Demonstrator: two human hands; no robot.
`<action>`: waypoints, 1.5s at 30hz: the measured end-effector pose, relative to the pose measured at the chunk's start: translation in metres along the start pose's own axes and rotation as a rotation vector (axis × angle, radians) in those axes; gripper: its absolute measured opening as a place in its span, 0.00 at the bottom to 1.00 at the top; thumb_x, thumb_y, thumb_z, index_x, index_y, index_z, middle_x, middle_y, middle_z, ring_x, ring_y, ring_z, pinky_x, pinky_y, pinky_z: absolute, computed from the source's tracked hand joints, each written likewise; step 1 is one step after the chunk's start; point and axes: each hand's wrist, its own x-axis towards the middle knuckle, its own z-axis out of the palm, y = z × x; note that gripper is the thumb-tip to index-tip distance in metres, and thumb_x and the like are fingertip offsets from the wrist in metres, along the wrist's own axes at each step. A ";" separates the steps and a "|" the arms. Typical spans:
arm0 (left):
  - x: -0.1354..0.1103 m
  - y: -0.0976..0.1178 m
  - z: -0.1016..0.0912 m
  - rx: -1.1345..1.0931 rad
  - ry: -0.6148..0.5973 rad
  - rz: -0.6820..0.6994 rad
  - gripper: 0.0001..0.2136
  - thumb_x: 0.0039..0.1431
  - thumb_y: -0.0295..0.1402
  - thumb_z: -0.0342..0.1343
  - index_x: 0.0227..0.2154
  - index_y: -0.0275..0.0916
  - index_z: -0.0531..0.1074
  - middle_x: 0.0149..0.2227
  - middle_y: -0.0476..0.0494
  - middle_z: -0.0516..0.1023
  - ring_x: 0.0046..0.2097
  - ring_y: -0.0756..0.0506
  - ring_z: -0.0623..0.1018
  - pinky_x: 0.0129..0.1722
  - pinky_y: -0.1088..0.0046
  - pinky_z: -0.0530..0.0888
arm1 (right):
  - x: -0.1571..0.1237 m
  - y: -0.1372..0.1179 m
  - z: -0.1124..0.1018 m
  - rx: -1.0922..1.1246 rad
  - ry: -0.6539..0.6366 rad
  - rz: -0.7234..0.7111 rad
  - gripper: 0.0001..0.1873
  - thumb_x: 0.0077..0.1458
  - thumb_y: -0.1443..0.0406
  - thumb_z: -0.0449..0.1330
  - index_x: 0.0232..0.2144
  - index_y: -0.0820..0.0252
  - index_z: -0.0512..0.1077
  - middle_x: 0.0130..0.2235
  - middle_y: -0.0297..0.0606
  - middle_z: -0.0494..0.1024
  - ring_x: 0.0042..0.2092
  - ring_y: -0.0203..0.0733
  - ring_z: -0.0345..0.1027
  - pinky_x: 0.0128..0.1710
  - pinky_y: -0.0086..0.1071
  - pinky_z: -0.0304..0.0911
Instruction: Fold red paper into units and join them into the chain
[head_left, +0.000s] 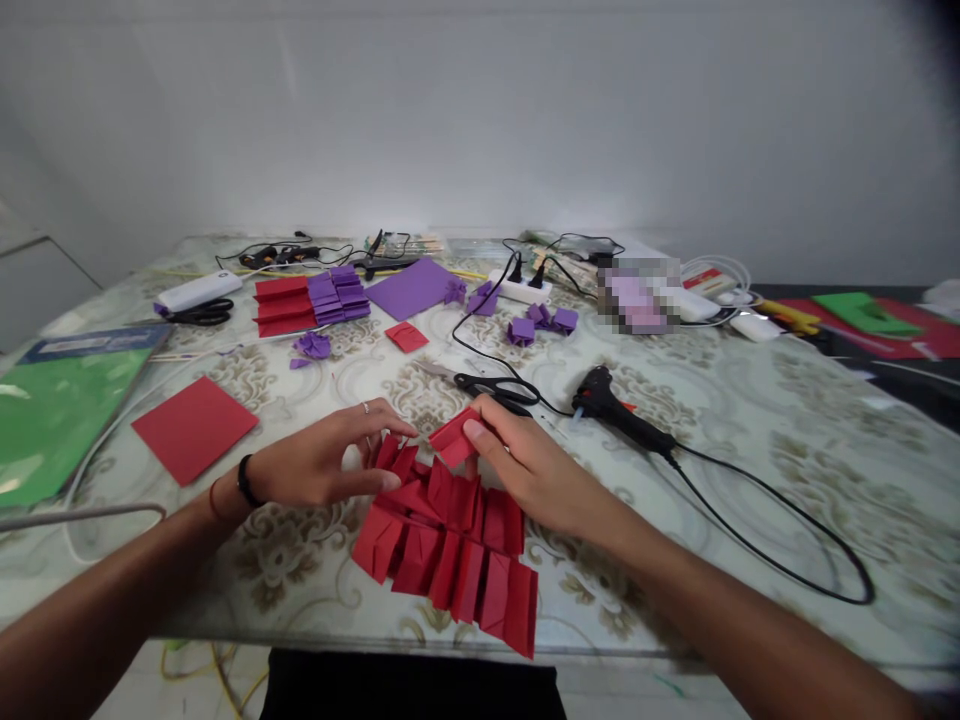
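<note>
Pinched between the thumb and fingers of my right hand (525,465) is a small folded red paper piece (452,437), held just above a cluster of folded red paper (442,540). The cluster lies near the table's front edge in two uneven rows of upright pleated pieces. My left hand (330,455) curves around the cluster's upper left end, thumb and fingers apart; whether they touch the paper is unclear. A flat red paper square (195,428) lies left of that hand. Beyond my right hand are black-handled scissors (499,390) and a black hot glue gun (619,415).
A red-and-purple pleated paper piece (311,300), a purple sheet (416,287) and several purple folded bits (521,330) lie farther back. A white power strip (520,286) has plugged-in cords. Green sheets in a plastic pack (67,410) lie left. The glue gun's cord (780,555) loops right.
</note>
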 end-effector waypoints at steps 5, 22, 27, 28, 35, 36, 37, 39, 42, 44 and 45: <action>0.000 0.002 -0.002 0.004 -0.008 -0.035 0.20 0.68 0.39 0.62 0.59 0.41 0.71 0.52 0.39 0.77 0.41 0.45 0.75 0.44 0.67 0.74 | -0.003 -0.003 -0.003 0.086 -0.145 -0.090 0.17 0.76 0.58 0.45 0.35 0.55 0.64 0.33 0.34 0.77 0.36 0.41 0.70 0.43 0.36 0.62; 0.002 0.003 -0.003 0.014 0.021 -0.180 0.23 0.68 0.44 0.60 0.60 0.39 0.70 0.35 0.48 0.76 0.36 0.46 0.76 0.41 0.68 0.74 | -0.003 0.000 -0.002 0.050 -0.007 -0.082 0.15 0.76 0.58 0.45 0.36 0.54 0.64 0.33 0.33 0.74 0.36 0.42 0.67 0.40 0.35 0.59; 0.002 -0.005 0.003 0.074 0.032 -0.058 0.23 0.64 0.41 0.66 0.58 0.41 0.72 0.51 0.38 0.81 0.47 0.41 0.79 0.51 0.61 0.75 | 0.000 0.000 0.001 -0.023 -0.049 -0.087 0.14 0.75 0.60 0.48 0.37 0.56 0.67 0.33 0.33 0.75 0.34 0.41 0.68 0.39 0.34 0.59; 0.002 -0.007 0.006 0.084 0.024 -0.035 0.23 0.64 0.41 0.66 0.58 0.41 0.72 0.52 0.38 0.81 0.50 0.40 0.79 0.52 0.60 0.75 | 0.001 0.000 0.002 -0.051 -0.067 -0.088 0.14 0.75 0.60 0.49 0.37 0.56 0.69 0.33 0.33 0.76 0.35 0.41 0.68 0.39 0.34 0.59; 0.004 -0.020 0.026 0.138 0.020 0.052 0.23 0.61 0.39 0.69 0.58 0.43 0.75 0.56 0.35 0.78 0.58 0.36 0.76 0.61 0.52 0.72 | 0.007 0.006 0.009 -0.113 -0.141 -0.082 0.11 0.70 0.64 0.56 0.34 0.59 0.74 0.35 0.37 0.79 0.37 0.42 0.71 0.42 0.34 0.63; 0.004 -0.020 0.027 0.145 0.018 0.055 0.23 0.61 0.39 0.69 0.58 0.43 0.75 0.56 0.34 0.78 0.58 0.35 0.75 0.62 0.51 0.71 | 0.007 0.007 0.010 -0.115 -0.138 -0.095 0.11 0.70 0.64 0.57 0.34 0.59 0.75 0.37 0.38 0.80 0.39 0.43 0.72 0.43 0.35 0.63; 0.004 -0.020 0.028 0.151 0.017 0.058 0.23 0.61 0.39 0.69 0.58 0.43 0.75 0.56 0.34 0.78 0.58 0.35 0.75 0.62 0.50 0.71 | 0.007 0.007 0.011 -0.118 -0.136 -0.109 0.10 0.70 0.64 0.58 0.35 0.59 0.75 0.38 0.39 0.80 0.40 0.43 0.72 0.44 0.35 0.64; 0.004 -0.018 0.027 0.163 0.019 0.074 0.22 0.62 0.40 0.69 0.57 0.42 0.76 0.56 0.33 0.78 0.58 0.35 0.76 0.62 0.50 0.71 | 0.008 0.008 0.013 -0.127 -0.129 -0.126 0.08 0.69 0.66 0.59 0.37 0.60 0.77 0.40 0.41 0.81 0.42 0.45 0.74 0.47 0.37 0.65; 0.004 -0.012 0.025 0.183 0.007 0.091 0.18 0.66 0.38 0.64 0.56 0.40 0.75 0.56 0.32 0.77 0.57 0.35 0.76 0.61 0.51 0.72 | 0.009 0.008 0.016 -0.131 -0.099 -0.122 0.07 0.66 0.68 0.62 0.46 0.59 0.77 0.46 0.43 0.82 0.47 0.47 0.75 0.51 0.39 0.66; 0.004 -0.011 0.025 0.190 0.000 0.095 0.16 0.68 0.36 0.61 0.56 0.40 0.75 0.57 0.31 0.76 0.58 0.35 0.75 0.61 0.49 0.71 | 0.009 0.008 0.017 -0.130 -0.079 -0.106 0.12 0.65 0.69 0.64 0.50 0.57 0.76 0.49 0.43 0.82 0.50 0.48 0.76 0.53 0.40 0.67; 0.004 -0.010 0.026 0.190 0.001 0.098 0.16 0.68 0.36 0.61 0.56 0.39 0.75 0.57 0.31 0.76 0.58 0.34 0.75 0.61 0.49 0.71 | 0.009 0.009 0.017 -0.137 -0.072 -0.098 0.13 0.64 0.69 0.64 0.50 0.57 0.75 0.50 0.43 0.82 0.51 0.48 0.76 0.54 0.41 0.67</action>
